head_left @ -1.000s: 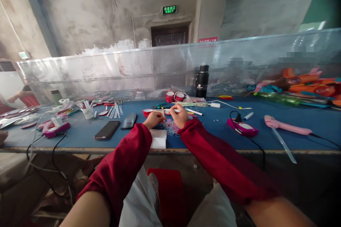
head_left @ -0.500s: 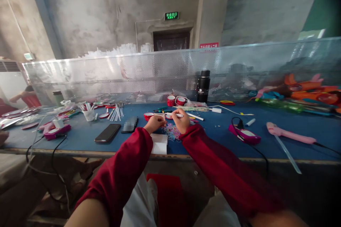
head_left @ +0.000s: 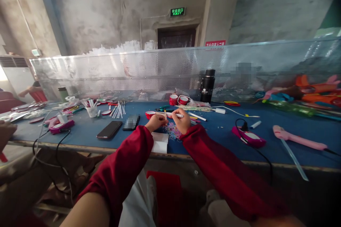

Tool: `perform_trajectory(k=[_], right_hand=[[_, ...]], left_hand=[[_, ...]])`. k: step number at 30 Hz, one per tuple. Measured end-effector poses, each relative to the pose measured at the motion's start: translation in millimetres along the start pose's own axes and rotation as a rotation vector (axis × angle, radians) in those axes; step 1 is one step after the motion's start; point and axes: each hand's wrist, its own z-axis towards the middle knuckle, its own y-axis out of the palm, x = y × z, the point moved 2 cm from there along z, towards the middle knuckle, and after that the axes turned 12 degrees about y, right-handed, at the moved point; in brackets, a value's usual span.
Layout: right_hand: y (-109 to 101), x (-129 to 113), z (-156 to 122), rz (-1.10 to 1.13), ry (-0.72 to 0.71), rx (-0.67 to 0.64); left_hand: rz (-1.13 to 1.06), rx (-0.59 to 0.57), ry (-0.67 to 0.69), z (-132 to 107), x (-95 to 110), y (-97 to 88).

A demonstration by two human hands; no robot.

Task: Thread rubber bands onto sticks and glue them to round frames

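Both my hands meet over the middle of the blue table point(head_left: 213, 131), above a small heap of coloured rubber bands point(head_left: 172, 130). My right hand point(head_left: 182, 120) is closed round a thin white stick point(head_left: 178, 115) that points left. My left hand point(head_left: 155, 121) is pinched shut close to the stick's tip; what its fingers hold is too small to make out. A white folded paper point(head_left: 159, 142) lies at the table's near edge under my left wrist. Red sleeves cover both arms.
A black phone point(head_left: 109, 129) lies to the left, red tape rolls point(head_left: 177, 99) and a black flask point(head_left: 207, 86) stand behind. A magenta device point(head_left: 248, 137) with a cable and a pink tool point(head_left: 298, 140) lie right. White sticks, a cup and another person's hand point(head_left: 5, 133) are far left.
My hands stay together over the rubber bands with only slight shifts. The view has turned a little leftward, and another person's hand has come into sight at the left edge.
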Motion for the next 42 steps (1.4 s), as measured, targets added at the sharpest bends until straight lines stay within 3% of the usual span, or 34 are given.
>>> perform_trajectory(k=[4, 9, 14, 19, 24, 29, 34, 39, 42], right_hand=[[-3, 1, 1, -0.012, -0.004, 0.116], [-1, 2, 1, -0.012, -0.031, 0.017], [-1, 4, 1, 0.0, 0.011, 0.083], [1, 3, 0, 0.005, -0.016, -0.022], [-2, 6, 2, -0.012, 0.018, 0.09], [2, 6, 2, -0.028, -0.034, -0.003], [0, 5, 1, -0.019, -0.018, 0.093], [2, 4, 1, -0.032, -0.022, -0.003], [1, 4, 2, -0.05, -0.021, 0.039]], left_hand=[[-0.007, 0.014, -0.026, -1, 4, 0.8], [-0.027, 0.007, -0.014, -1, 1, 1.4], [-0.018, 0.017, 0.0, -1, -1, 0.2], [-0.013, 0.002, -0.005, -1, 3, 0.6], [-0.012, 0.013, -0.016, -1, 5, 0.5], [-0.016, 0.005, -0.02, 0, 7, -0.2], [-0.028, 0.028, -0.027, -1, 10, -0.9], [-0.023, 0.002, -0.015, -1, 13, 0.0], [-0.02, 0.009, -0.014, -1, 11, -0.8]])
